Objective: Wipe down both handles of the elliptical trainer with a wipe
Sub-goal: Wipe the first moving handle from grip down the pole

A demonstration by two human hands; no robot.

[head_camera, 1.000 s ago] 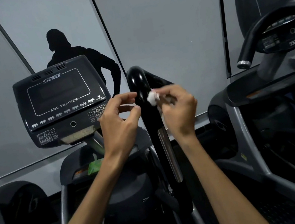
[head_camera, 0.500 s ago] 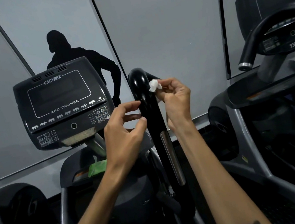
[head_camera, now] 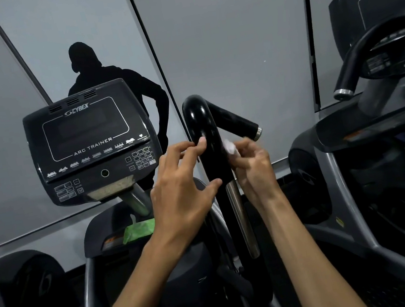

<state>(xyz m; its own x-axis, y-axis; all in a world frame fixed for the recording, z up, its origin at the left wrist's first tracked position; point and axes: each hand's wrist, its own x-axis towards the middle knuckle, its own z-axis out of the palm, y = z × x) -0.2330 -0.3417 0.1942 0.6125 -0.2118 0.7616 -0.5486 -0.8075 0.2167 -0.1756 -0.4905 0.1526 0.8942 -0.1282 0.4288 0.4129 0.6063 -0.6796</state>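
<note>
Now, right hand (head_camera: 252, 163) pinching white wipe (head_camera: 229, 146) beside black handle (head_camera: 205, 136), left hand (head_camera: 182, 183) grip released (fingertips touching handle).

Glossy black handle (head_camera: 205, 136), brushed metal strip (head_camera: 241, 216), matt plastic console (head_camera: 89, 142)

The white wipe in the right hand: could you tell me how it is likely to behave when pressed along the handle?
The wipe looks crumpled into a small wad pinched by the right hand, so it is probably soft and floppy. It likely weighs very little. The handle is glossy, so it may slide easily.
</note>
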